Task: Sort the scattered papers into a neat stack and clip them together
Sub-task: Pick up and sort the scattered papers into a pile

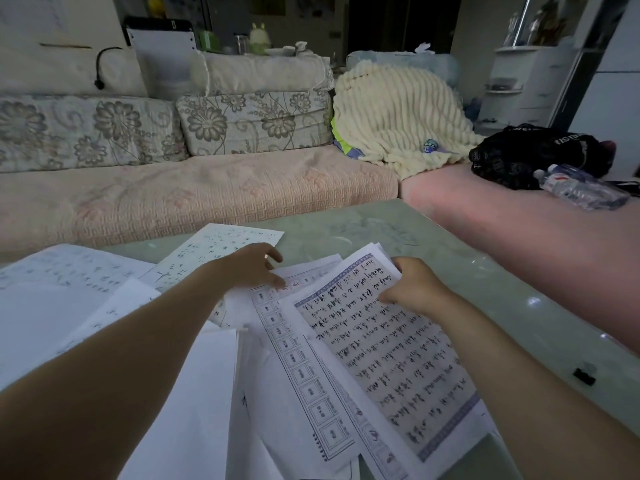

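Both hands in among the papers (104, 306) strewn over the pale green marbled table (363, 226)

Head view: right hand (412, 289) grips the top edge of the handwritten sheet (381, 344), fingers curled round it; left hand (252, 268), fingers spread, rests its fingertips on the gridded sheet (294, 355) beside it; black binder clip (583, 374) sits well apart at the right; behind, a pink sofa (194, 192) with floral cushions (252, 123), cream blanket (398, 116), black bag (533, 154) and water bottle (581, 187)

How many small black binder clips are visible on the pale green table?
1. The small black binder clip lies near the pale green table's right edge, apart from the scattered white papers; more may be hidden under them.
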The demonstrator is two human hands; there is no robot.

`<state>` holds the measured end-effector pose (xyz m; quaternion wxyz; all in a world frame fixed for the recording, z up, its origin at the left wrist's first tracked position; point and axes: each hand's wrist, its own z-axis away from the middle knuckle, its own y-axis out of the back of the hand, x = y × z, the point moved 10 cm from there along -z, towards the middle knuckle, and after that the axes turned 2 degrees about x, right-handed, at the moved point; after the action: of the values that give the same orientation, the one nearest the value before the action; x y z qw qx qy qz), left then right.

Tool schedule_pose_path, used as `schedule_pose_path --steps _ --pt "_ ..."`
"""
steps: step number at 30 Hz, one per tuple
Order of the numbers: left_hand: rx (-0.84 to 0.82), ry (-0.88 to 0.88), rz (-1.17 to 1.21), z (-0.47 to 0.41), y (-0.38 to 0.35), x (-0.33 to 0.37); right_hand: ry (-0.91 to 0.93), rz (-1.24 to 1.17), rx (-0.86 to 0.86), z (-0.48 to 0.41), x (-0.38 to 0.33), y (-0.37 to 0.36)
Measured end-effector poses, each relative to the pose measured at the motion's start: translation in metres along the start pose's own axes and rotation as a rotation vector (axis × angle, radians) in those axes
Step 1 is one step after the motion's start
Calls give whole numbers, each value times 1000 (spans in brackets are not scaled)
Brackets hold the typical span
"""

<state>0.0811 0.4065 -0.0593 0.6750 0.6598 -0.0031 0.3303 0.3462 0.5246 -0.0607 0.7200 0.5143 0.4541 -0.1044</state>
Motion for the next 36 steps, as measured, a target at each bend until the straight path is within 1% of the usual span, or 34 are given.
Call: schedule_pose_path --steps 3,6,8,10,11,15,17,19,21,22,23,24,25,26,27,28,29,30,31,32,33,34,36 --pt "-20 -112 -66 6 1 30 -5 -5 30 0 1 1" --pt "31 -162 49 15 7 59 -27 -66 76 0 4 7" --pt "30 -181 113 22 7 74 -30 -105 95 1 4 10" --pt "17 -204 132 30 4 86 -29 -153 111 3 3 11" --pt "37 -209 136 33 5 90 -31 -171 112 3 3 12" --pt "112 -246 274 46 14 105 -33 -220 46 9 0 14" --pt "140 -263 267 55 20 111 -48 -257 2 14 3 17" --pt "205 -247 180 66 29 111 -62 -284 -26 23 6 19" --pt "362 -204 44 80 44 102 -78 -324 -42 32 8 20" --pt "448 -178 64 89 50 93 -84 -341 -42 37 8 20" --pt "520 -131 169 99 53 80 -88 -355 -30 41 8 22" --pt "567 -52 336 107 52 62 -87 -359 -12 45 7 24" --pt "567 42 552 116 44 45 -84 -369 6 49 5 27" --pt "504 125 785 122 29 32 -79 -387 24 54 3 30" --pt "387 176 977 127 11 28 -72 -416 38 59 -1 34" --pt "245 172 1068 134 -6 37 -64 -457 49 65 -6 38" --pt "138 120 1066 142 -15 49 -58 -502 66 70 -9 42" --pt "88 44 1011 151 -20 63 -46 -539 82 77 -15 45" --pt "101 -9 941 160 -19 74 -24 -564 102 85 -21 48" --pt "156 -28 904 167 -16 81 1 -576 131 94 -27 52" --pt "232 -18 919 174 -9 85 30 -583 170 104 -34 57" --pt "295 -18 980 182 -1 90 63 -592 214 113 -40 63" --pt "337 -85 1158 198 14 108 127 -609 304 132 -51 79"
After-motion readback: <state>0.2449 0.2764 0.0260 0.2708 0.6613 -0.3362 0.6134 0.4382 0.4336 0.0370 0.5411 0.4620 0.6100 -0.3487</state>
